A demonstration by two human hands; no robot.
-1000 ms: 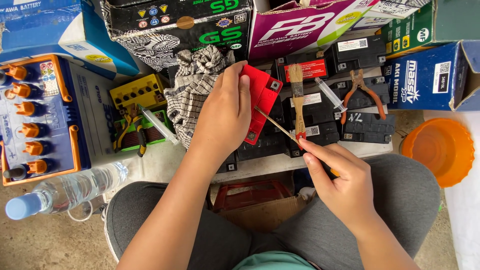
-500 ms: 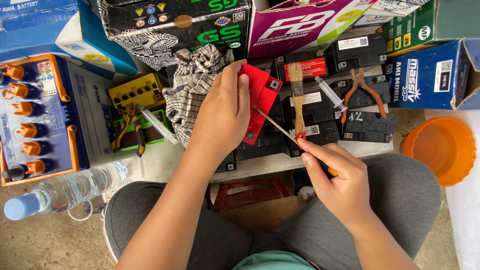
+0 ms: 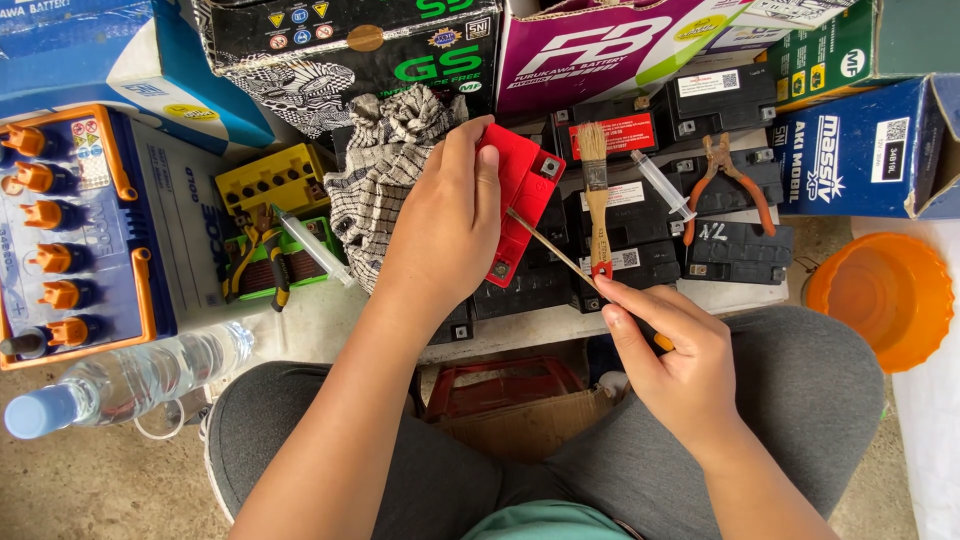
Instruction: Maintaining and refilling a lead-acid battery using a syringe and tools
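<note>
My left hand (image 3: 448, 228) grips a small red battery (image 3: 520, 200) and holds it tilted over a row of black batteries (image 3: 640, 225). My right hand (image 3: 672, 352) holds a thin screwdriver (image 3: 555, 252); its metal tip touches the red battery's top face. A wooden paintbrush (image 3: 596, 195) lies on the black batteries just right of the red one. A checked cloth (image 3: 385, 170) lies bunched to the left of my left hand.
A clear syringe (image 3: 660, 185) and orange-handled pliers (image 3: 728, 178) lie on the black batteries. Left are a large white-and-blue battery with orange caps (image 3: 85, 230), a yellow battery (image 3: 275, 180), another syringe (image 3: 312, 248) and a water bottle (image 3: 130, 380). An orange bowl (image 3: 880, 295) sits right. Cardboard boxes line the back.
Almost nothing differs. Both hands keep their hold on the red battery and the screwdriver; the view has only shifted slightly.
</note>
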